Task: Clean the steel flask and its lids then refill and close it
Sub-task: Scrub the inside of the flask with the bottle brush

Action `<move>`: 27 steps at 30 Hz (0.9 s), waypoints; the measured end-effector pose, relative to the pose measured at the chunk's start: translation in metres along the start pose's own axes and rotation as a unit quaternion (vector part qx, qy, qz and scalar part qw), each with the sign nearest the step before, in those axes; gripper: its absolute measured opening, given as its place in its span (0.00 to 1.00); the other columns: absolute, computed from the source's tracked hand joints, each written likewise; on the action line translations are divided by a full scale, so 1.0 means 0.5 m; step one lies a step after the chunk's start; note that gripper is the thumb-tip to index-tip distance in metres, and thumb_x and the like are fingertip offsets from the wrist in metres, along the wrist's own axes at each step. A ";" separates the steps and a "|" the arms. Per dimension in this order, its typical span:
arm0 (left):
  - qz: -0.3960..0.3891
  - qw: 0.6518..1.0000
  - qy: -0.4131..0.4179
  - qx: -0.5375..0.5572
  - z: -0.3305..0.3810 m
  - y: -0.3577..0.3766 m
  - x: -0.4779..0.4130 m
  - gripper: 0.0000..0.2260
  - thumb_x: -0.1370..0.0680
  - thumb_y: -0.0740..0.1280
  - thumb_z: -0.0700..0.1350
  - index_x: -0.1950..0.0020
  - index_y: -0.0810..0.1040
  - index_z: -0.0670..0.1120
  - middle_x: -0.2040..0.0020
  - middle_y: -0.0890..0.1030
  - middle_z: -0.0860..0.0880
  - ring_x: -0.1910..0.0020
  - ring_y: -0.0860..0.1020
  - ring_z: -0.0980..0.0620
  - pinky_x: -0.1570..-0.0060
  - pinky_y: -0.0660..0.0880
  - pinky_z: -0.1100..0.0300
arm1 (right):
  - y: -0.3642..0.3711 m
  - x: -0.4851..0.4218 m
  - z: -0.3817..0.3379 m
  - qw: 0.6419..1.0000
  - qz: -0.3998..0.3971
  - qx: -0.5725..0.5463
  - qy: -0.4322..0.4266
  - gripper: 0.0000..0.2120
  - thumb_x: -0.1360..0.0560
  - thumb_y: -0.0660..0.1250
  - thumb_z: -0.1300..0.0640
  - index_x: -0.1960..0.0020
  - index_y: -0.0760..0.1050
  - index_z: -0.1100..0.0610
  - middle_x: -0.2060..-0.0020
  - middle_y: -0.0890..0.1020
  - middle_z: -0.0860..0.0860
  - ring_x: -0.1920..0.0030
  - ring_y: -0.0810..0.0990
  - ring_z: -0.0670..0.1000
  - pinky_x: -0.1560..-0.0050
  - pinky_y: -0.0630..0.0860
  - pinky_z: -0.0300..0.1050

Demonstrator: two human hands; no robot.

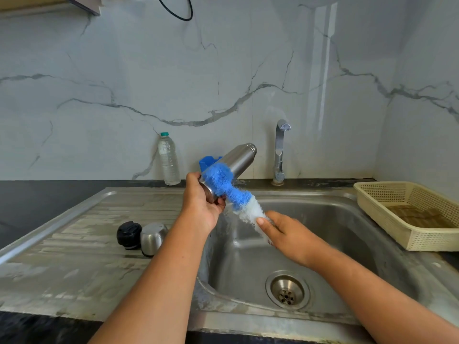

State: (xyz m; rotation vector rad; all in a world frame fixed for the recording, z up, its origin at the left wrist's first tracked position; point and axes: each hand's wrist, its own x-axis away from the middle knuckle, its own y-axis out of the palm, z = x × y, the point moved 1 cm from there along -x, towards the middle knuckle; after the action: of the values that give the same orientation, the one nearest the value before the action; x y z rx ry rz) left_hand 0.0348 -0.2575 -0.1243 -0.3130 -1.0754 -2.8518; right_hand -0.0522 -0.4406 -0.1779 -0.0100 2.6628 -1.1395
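Over the sink [347, 244] the left hand [201, 202] clamps the steel flask [239, 160] — stiff, likely slippery — apparently near its mouth; the right hand [283, 232] pinches the brush [223, 184].

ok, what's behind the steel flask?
A blue plastic edge pokes out from behind the steel flask. The flask and the brush cover the rest of it, so what it is can't be told.

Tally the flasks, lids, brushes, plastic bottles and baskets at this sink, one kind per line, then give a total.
Flask: 1
Lids: 2 (one black, one steel)
Brush: 1
Plastic bottle: 1
Basket: 1
Total: 6
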 end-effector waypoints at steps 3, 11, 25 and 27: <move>0.010 1.000 0.000 -0.014 -0.003 0.000 -0.001 0.11 0.20 0.65 0.53 0.46 0.78 0.46 0.52 0.83 0.46 0.59 0.79 0.50 0.63 0.71 0.60 | -0.003 0.007 0.010 1.000 -0.005 0.008 0.008 0.17 0.17 0.53 0.36 0.51 0.73 0.47 0.59 0.81 0.50 0.56 0.80 0.50 0.49 0.78 0.52; 0.026 0.997 0.009 -0.068 -0.004 0.000 -0.003 0.13 0.21 0.63 0.54 0.45 0.77 0.46 0.60 0.79 0.46 0.67 0.75 0.49 0.76 0.66 0.64 | -0.009 0.002 0.004 0.999 0.025 0.032 0.003 0.18 0.17 0.52 0.36 0.48 0.72 0.47 0.60 0.81 0.49 0.59 0.80 0.49 0.54 0.77 0.48; 0.007 0.997 0.023 -0.075 -0.009 -0.001 0.002 0.15 0.22 0.63 0.56 0.44 0.75 0.46 0.58 0.78 0.44 0.71 0.72 0.50 0.80 0.62 0.64 | -0.018 0.003 0.006 0.997 0.075 0.021 0.005 0.18 0.17 0.53 0.36 0.51 0.71 0.49 0.62 0.81 0.51 0.61 0.80 0.51 0.58 0.78 0.51; -0.003 0.997 0.026 -0.072 -0.009 -0.001 0.007 0.13 0.21 0.61 0.55 0.45 0.75 0.47 0.59 0.78 0.44 0.72 0.71 0.51 0.79 0.60 0.64 | -0.004 0.008 0.002 0.999 0.042 0.033 -0.012 0.17 0.18 0.53 0.35 0.52 0.71 0.47 0.64 0.80 0.48 0.63 0.79 0.48 0.58 0.76 0.49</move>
State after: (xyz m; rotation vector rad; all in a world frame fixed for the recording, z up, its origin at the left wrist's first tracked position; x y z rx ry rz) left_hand 0.0305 -0.2600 -0.1272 -0.2434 -0.8661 -2.9303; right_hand -0.0561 -0.4433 -0.1780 0.0984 2.5779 -1.1928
